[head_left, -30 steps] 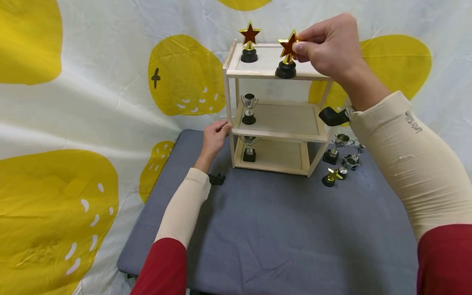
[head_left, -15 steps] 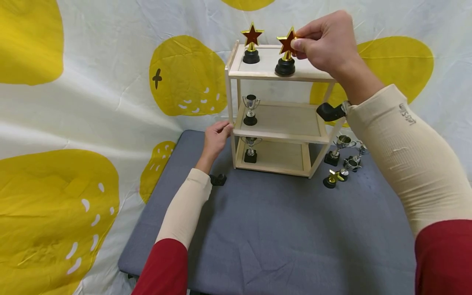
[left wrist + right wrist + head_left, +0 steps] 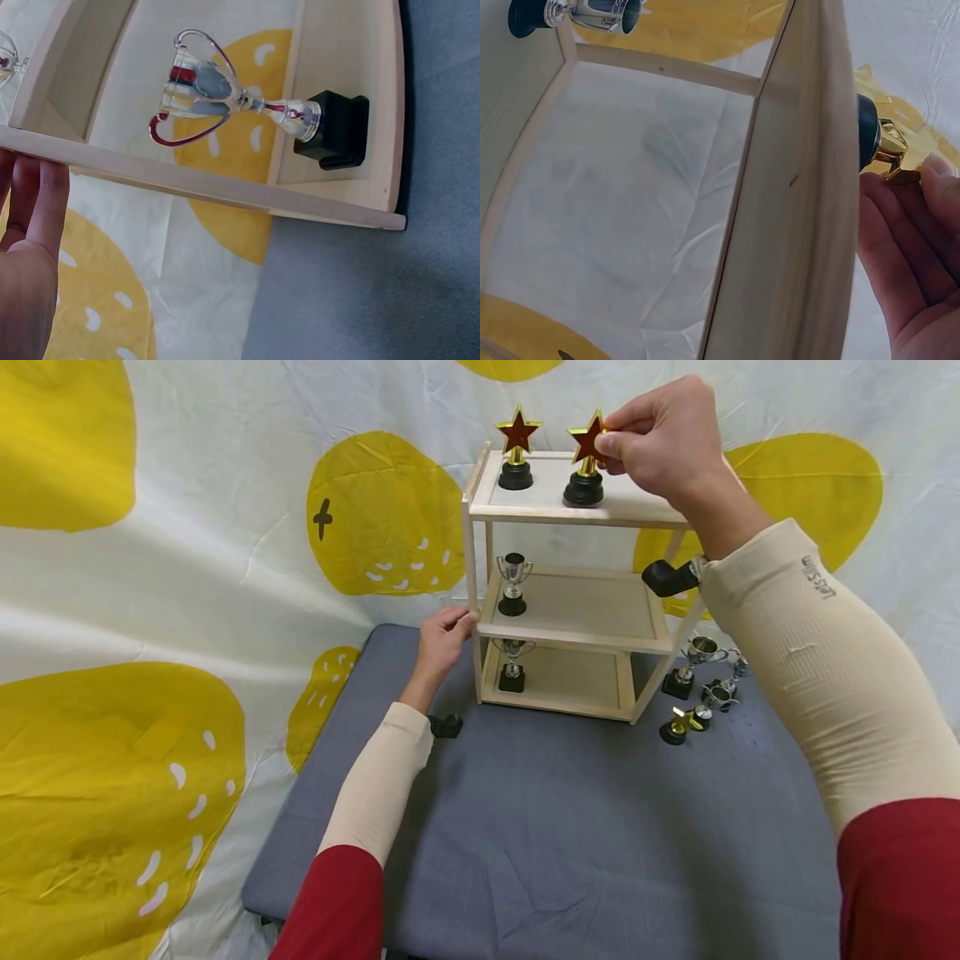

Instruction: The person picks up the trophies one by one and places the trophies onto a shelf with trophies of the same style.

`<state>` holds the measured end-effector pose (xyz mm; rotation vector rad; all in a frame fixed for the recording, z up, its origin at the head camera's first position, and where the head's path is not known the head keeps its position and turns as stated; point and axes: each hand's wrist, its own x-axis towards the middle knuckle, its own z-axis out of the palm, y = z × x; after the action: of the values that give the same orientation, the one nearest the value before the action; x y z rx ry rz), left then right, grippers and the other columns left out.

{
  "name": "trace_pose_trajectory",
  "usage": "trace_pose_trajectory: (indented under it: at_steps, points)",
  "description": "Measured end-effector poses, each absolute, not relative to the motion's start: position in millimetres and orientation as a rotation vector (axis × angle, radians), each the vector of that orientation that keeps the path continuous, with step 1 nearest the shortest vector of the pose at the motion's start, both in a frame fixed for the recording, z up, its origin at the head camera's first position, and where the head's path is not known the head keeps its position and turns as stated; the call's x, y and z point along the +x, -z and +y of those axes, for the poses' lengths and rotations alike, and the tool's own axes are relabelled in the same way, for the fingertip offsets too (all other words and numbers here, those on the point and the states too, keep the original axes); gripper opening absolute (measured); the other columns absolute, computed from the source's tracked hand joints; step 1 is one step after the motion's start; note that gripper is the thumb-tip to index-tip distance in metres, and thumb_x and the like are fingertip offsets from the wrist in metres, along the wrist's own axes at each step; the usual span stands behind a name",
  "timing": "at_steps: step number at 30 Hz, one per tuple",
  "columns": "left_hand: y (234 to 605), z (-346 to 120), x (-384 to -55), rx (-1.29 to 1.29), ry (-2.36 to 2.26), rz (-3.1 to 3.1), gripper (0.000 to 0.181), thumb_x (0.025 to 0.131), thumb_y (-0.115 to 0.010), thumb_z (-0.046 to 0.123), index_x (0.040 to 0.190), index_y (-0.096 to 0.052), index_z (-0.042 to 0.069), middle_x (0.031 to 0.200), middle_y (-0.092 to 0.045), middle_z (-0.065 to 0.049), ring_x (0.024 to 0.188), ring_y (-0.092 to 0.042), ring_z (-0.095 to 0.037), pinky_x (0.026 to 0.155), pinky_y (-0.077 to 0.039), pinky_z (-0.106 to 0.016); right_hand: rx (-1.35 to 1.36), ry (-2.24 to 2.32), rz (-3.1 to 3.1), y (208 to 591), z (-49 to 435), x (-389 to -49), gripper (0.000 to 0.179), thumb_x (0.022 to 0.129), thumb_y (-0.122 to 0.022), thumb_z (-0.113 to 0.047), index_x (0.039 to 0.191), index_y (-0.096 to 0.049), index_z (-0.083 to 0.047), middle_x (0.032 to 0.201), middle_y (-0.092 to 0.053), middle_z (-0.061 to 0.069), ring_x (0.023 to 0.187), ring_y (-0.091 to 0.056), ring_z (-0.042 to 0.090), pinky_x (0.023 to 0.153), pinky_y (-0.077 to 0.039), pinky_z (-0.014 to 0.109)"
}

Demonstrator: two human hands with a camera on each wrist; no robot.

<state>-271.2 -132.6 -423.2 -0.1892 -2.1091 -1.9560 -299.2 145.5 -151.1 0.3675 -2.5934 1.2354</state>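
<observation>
My right hand [image 3: 663,443] pinches a gold star trophy [image 3: 584,489] with a red face by one point of its star. The trophy stands upright, its black base close over the front part of the wooden shelf's [image 3: 570,633] top board; in the right wrist view the black base [image 3: 868,131] shows just past the board's edge. To its left on the same board is a matching star trophy [image 3: 516,475]. My left hand [image 3: 441,645] holds the shelf's left front post at the middle level, its fingertips partly hidden by the post in the left wrist view.
A silver cup trophy [image 3: 513,583] stands on the middle board, and another cup [image 3: 289,116] on the bottom one. Right of the shelf, several cups [image 3: 703,652] and a gold star trophy [image 3: 674,732] sit on the grey table [image 3: 570,835]. Patterned cloth [image 3: 375,510] hangs behind.
The held star trophy has shifted slightly up and back over the top board, and the right forearm has followed. The left hand keeps its place at the post. The head view has drifted slightly.
</observation>
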Motion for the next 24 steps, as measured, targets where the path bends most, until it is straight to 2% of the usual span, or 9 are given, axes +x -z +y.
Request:
trace_pose_trajectory:
  at_steps: [6,14,19,24]
  points:
    - [424.5,-131.8,-270.5,-0.184,1.983,-2.107,0.034,0.101,-0.068,0.016,0.129,-0.072,-0.004,0.125,-0.068,-0.023,0.111,-0.070,-0.025,0.100,-0.063,-0.035,0.328,-1.191,-2.630,149.3,144.5,-304.5,0.037,0.102,-0.067,-0.025,0.134,-0.072,-0.007,0.131,-0.074,0.008,0.085,-0.069,0.002,0.084,-0.059,0.008]
    - [426.1,-131.9,-271.0,-0.182,1.977,-2.119,0.035,0.102,-0.068,0.019,0.129,-0.072,-0.002,0.124,-0.068,-0.023,0.099,-0.068,-0.010,0.100,-0.063,-0.035,0.313,-1.211,-2.630,144.8,139.3,-312.4,0.035,0.102,-0.067,-0.023,0.133,-0.072,-0.006,0.131,-0.074,0.008,0.081,-0.068,0.002,0.075,-0.056,0.003]
    - [425.9,-131.4,-271.1,-0.184,1.980,-2.116,0.035,0.101,-0.069,0.019,0.129,-0.072,-0.002,0.125,-0.069,-0.022,0.099,-0.068,-0.010,0.099,-0.064,-0.034,0.292,-1.194,-2.652,144.0,139.1,-314.5,0.036,0.103,-0.065,-0.024,0.135,-0.071,-0.008,0.134,-0.073,0.007,0.083,-0.066,0.002,0.086,-0.059,0.008]
    - [426.2,-131.5,-271.1,-0.201,1.940,-2.136,0.035,0.102,-0.069,0.020,0.128,-0.073,-0.001,0.123,-0.070,-0.021,0.096,-0.067,-0.009,0.096,-0.065,-0.033,0.277,-1.212,-2.652,144.2,139.0,-317.8,0.036,0.103,-0.065,-0.024,0.135,-0.071,-0.008,0.136,-0.072,0.008,0.082,-0.066,0.001,0.084,-0.058,0.007]
